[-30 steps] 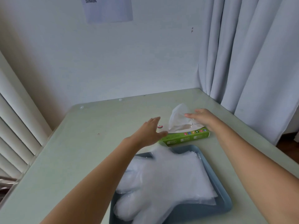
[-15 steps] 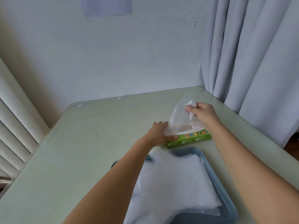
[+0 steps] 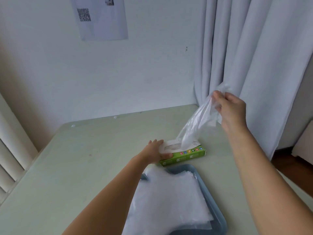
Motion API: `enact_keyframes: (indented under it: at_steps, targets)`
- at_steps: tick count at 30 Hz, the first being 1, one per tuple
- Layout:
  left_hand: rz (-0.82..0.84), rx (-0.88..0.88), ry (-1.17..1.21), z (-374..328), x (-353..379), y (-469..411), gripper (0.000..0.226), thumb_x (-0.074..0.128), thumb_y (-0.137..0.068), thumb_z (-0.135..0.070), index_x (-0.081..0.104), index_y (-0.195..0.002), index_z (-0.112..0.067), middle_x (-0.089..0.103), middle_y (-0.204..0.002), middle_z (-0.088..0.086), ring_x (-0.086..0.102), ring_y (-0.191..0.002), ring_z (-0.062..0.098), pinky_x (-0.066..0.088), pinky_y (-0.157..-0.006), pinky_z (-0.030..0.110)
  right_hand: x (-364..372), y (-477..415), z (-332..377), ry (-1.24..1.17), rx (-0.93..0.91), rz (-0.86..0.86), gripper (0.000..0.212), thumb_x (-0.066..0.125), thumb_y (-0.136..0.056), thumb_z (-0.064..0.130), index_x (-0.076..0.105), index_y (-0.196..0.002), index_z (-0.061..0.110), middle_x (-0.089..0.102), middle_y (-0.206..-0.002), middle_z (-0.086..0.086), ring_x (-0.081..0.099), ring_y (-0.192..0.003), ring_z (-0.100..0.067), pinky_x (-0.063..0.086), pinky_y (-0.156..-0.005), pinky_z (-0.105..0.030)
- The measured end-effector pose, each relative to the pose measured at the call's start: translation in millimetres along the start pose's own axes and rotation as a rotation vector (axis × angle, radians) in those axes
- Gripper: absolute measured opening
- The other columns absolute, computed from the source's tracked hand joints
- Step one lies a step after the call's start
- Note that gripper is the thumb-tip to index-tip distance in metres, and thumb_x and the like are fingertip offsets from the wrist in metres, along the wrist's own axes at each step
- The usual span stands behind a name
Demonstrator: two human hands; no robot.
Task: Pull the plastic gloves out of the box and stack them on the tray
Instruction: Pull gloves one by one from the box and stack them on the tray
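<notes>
Now the right grip (image 3: 232, 111) pinches a plastic glove (image 3: 194, 126), lower end inside the green box (image 3: 186, 155) mid-surface; the left grip (image 3: 155, 153) rests spread on that box, beside the near-edge tray (image 3: 215, 200).

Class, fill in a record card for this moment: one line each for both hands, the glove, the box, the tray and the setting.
Left hand: rests flat on the left end of the box, holding it down
Right hand: raised, pinches the upper end of the glove
Glove: clear plastic, stretched from the box opening up to the right hand
Box: green, lying on the table beyond the tray
Tray: blue, holds a stack of gloves
Setting: curtain at right, paper sheet on wall
</notes>
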State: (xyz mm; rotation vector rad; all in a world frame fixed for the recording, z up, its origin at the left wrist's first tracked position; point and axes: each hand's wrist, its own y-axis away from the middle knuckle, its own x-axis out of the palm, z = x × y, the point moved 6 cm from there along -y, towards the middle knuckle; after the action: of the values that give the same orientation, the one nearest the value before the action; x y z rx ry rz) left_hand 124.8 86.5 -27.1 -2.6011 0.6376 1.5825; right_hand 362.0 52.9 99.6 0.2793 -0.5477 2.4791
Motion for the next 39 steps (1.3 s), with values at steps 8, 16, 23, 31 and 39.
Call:
enact_keyframes:
  at_steps: [8,16,23,31,39]
  targets:
    - [-0.426,0.091,0.719,-37,-54,28,0.021,0.064,-0.088,-0.01,0.068,-0.108,-0.013,0.068,-0.108,0.006,0.064,-0.091,0.017,0.055,-0.086,0.035,20,35,9,0.277,0.119,0.392,0.006,0.076,-0.079,0.015,0.071,-0.075,0.012,0.064,-0.06,0.005,0.056,-0.059,-0.006,0.053,-0.063,-0.015]
    - [-0.327,0.342,0.744,-92,-48,66,0.015,0.081,-0.074,-0.02,0.069,-0.081,-0.025,0.072,-0.079,-0.01,0.067,-0.075,0.0,0.052,-0.072,0.015,50,64,-10,0.419,0.125,0.534,0.057,0.085,-0.066,0.035,0.032,-0.06,0.016,0.027,-0.054,0.001,0.034,-0.052,-0.011,0.032,-0.052,-0.022]
    - [-0.367,0.29,0.839,-76,-56,73,0.008,0.074,-0.081,-0.012,0.075,-0.073,-0.013,0.072,-0.071,0.008,0.059,-0.062,0.009,0.056,-0.075,0.031,60,74,-9,0.454,0.218,0.525,0.062,0.053,-0.068,0.074,0.049,-0.062,0.013,0.045,-0.053,-0.005,0.049,-0.053,-0.016,0.048,-0.064,-0.028]
    - [-0.293,0.201,1.184,-58,-67,78,0.013,0.062,-0.09,-0.007,0.063,-0.078,-0.003,0.069,-0.076,0.01,0.068,-0.069,0.017,0.054,-0.06,0.019,73,68,-20,0.289,0.41,0.452,0.079,0.044,-0.072,0.081,0.064,-0.093,0.008,0.035,-0.047,0.004,0.037,-0.044,-0.012,0.034,-0.051,-0.025]
    - [-0.599,-0.11,1.729,24,-108,75,0.012,0.039,-0.101,-0.011,0.049,-0.104,-0.005,0.059,-0.078,0.01,0.061,-0.041,0.013,0.053,-0.045,0.023,80,57,-55,0.226,0.285,0.662,0.051,0.073,-0.081,0.022,0.027,-0.059,0.02,0.032,-0.049,0.004,0.061,-0.058,-0.008,0.042,-0.052,-0.017]
